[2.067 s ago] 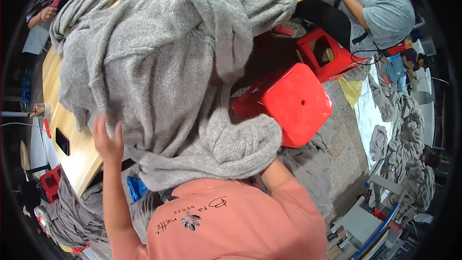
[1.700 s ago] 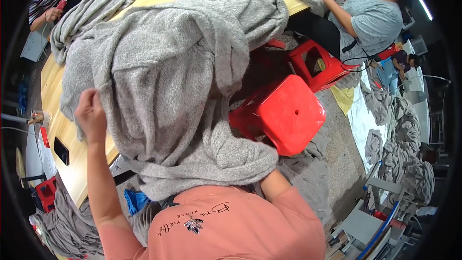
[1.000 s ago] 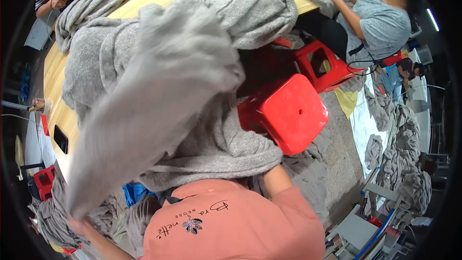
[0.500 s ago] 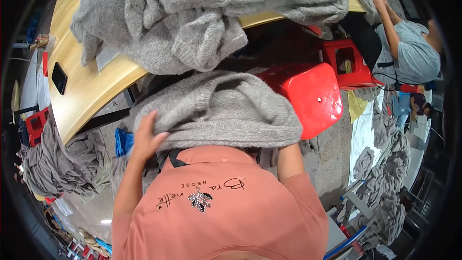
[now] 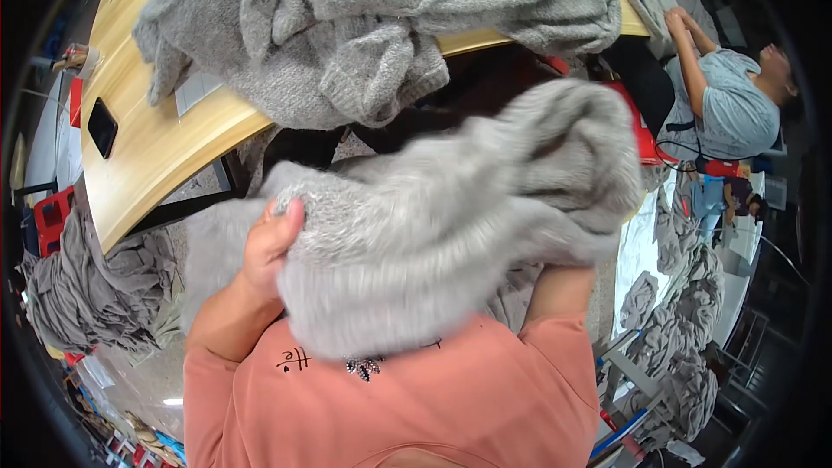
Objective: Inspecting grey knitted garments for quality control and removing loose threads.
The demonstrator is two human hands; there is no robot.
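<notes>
A grey knitted sweater is spread in front of my chest, blurred by motion, its ribbed band hanging over my shirt. My left hand is closed on its left edge, the thumb on top of the knit. On the right my forearm goes in under the sweater, and the cloth hides my right hand and its fingers. The sweater's far right part stands raised in a rounded, hollow fold.
Ahead, a heap of grey knitwear covers much of a wooden table, where a phone lies. More grey garments are piled at the left and right. A co-worker sits at the far right.
The sweater has swung up and to the right, now covering the red stool, and its ribbed band has dropped over my shirt. My left hand has closed on its edge; my right forearm moved rightward.
</notes>
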